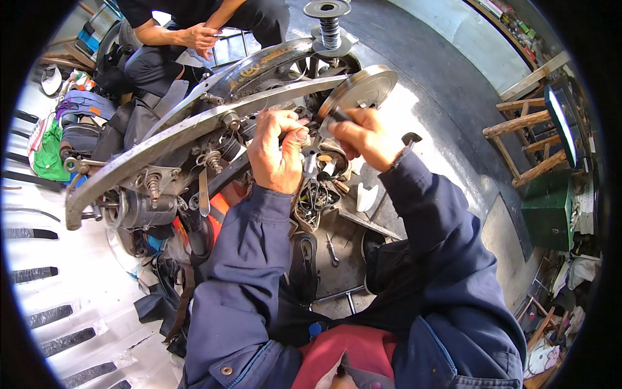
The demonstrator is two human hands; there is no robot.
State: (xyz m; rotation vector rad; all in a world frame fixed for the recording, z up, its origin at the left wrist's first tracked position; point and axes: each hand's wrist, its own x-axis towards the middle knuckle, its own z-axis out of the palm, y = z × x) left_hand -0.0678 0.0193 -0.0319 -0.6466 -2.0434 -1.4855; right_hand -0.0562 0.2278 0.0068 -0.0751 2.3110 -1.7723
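An old hand-cranked sewing machine, the kind a cobbler uses, has a long curved metal arm (155, 138) reaching to the left. My right hand (369, 137) is closed around the dark handle of its round handwheel (377, 87). Close to the hub, beside the wheel, my left hand (278, 152) is closed in a pinch; what the fingertips hold, if anything, is too small to make out. On top of the machine stands a spool of dark thread (330, 34). Below my hands sits an open container (310, 211) of small parts.
Across the machine a person sits, hands (201, 39) together. A wooden stool (528, 136) and a green box (547, 207) stand at right. Bags and a green cloth (48, 152) lie at left. A wrench-like tool (332, 249) lies between my legs.
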